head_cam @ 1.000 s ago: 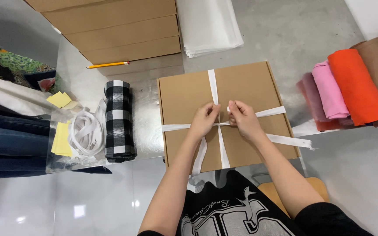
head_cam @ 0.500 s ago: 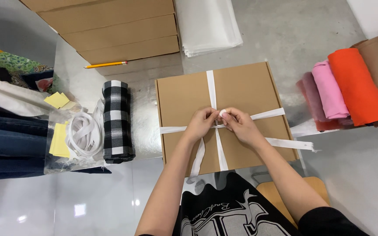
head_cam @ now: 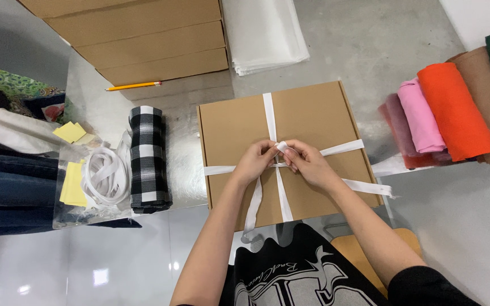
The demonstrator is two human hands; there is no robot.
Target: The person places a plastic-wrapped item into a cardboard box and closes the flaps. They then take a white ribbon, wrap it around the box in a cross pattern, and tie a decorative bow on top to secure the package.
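Both your hands pinch the white ribbon [head_cam: 282,148] at its crossing, mid-lid on the cardboard box [head_cam: 313,122] directly under them: left hand [head_cam: 254,162], right hand [head_cam: 306,164]. Risk: ease the tension and the crossing slackens or slides off centre. The box's long axis runs left-right across your hands; ribbon tails trail toward you and rightward.

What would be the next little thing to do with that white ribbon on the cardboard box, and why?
Probably draw the small loop snug. Both the left hand and right hand pinch the white ribbon where its bands cross on the cardboard box, with a little loop raised between the fingertips. Two loose ends trail off, one to the right and one over the near edge, so the knot looks unfinished.
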